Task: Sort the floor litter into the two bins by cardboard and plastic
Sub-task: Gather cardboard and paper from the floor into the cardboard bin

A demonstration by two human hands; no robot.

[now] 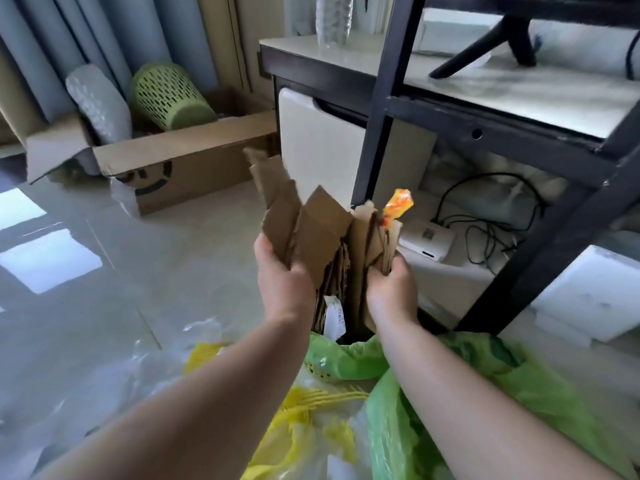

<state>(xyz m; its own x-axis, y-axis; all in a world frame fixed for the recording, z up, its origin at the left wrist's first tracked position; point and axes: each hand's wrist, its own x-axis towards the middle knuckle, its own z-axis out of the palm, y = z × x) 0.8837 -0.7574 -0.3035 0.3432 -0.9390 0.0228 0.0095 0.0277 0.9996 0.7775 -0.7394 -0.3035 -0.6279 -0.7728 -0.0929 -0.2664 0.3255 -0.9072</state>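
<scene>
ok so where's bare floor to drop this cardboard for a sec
Bare tile floor lies left of the hands, between the long cardboard box and the clear plastic. Below the arms it is crowded with green bags and yellow-printed bags.

A black metal-framed shelf unit [388, 109] with pale marble-look boards stands at the right. On its top board rests a clear plastic bottle [333, 20]. On a lower board lies a small white box-shaped device [427, 241] with tangled black cables [485, 233] beside it. Grey curtains [86, 36] hang at the back left. A white foam block [588, 296] sits on the glossy tiled floor [121, 244] at the right.
</scene>
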